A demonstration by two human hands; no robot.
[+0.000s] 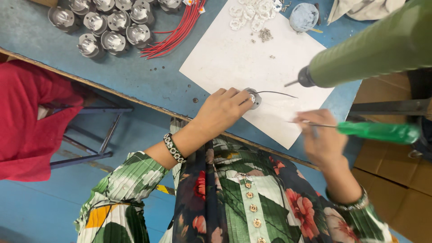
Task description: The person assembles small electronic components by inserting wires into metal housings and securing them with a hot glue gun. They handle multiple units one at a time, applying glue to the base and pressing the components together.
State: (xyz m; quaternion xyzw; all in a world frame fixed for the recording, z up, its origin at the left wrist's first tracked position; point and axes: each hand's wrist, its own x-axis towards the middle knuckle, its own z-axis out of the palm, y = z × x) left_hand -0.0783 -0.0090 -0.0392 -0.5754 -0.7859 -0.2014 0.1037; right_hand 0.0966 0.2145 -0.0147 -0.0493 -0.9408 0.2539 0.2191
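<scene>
My left hand grips a small round grey metal part on a white sheet; a thin dark wire runs from the part to the right. My right hand is blurred and holds a screwdriver with a green handle, its thin shaft pointing left across the hand, apart from the part. A large green powered screwdriver hangs above the sheet, its bit tip near the wire's end.
Several grey metal housings stand at the table's far left beside a bundle of red wires. White plastic rings, small screws and a round blue dish lie at the sheet's far end. A person in red sits left.
</scene>
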